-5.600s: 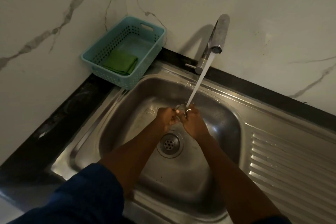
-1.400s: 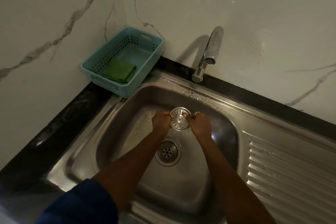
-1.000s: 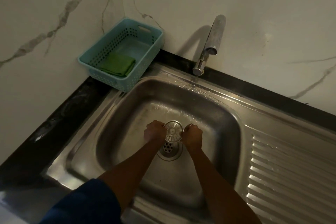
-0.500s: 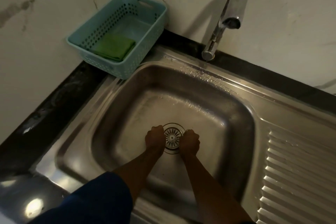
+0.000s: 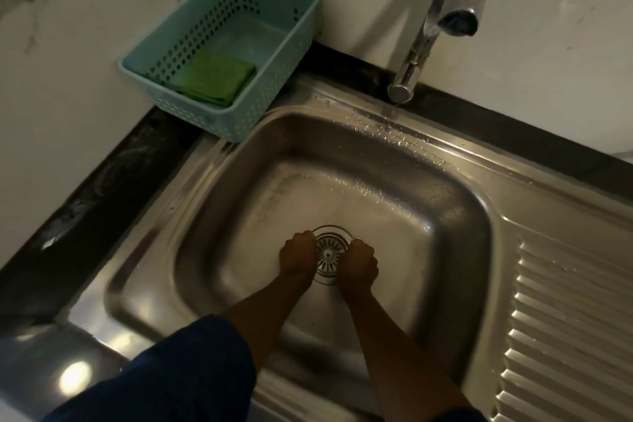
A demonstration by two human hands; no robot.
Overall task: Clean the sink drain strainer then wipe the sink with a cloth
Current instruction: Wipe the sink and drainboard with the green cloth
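Here I am seating the drain strainer (image 5: pixel 329 252) in the sink (image 5: pixel 270 202), left hand (image 5: pixel 297 255) and right hand (image 5: pixel 359 262) curled round its rim; the green cloth (image 5: pixel 215 80) is lying unused in the basket (image 5: pixel 263 106).

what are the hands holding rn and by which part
The drain strainer, by its rim: the left hand grips its left edge, the right hand its right edge. The fingertips are hidden under the knuckles.

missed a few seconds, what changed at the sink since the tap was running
Water stopped running from the tap. The left hand and right hand carried the strainer from under the spout down into the drain, and they grip its edges there. The green cloth stayed in the basket.
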